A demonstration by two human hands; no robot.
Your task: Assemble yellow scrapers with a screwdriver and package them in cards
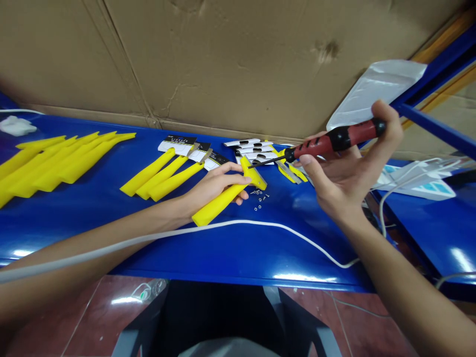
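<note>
My left hand (pixel 217 182) is closed around the yellow handle of a scraper (pixel 215 206), whose wider head points away to the right. In my right hand (pixel 342 186) is a red and black screwdriver (pixel 322 145), held between thumb and fingers. Its thin shaft reaches left, and the tip meets the scraper's head. Small loose screws and nuts (pixel 260 198) lie on the blue table just beneath that head. Behind my left hand, several yellow scrapers with black and white cards (pixel 165 171) rest side by side.
Several yellow handles (pixel 74 161) line the table's left side. White sleeves (pixel 253 148) and yellow head pieces (pixel 288 168) sit at the back. A white cable (pixel 241 221) crosses in front. A cardboard wall (pixel 230 64) stands behind, and a blue frame (pixel 439 124) is at right.
</note>
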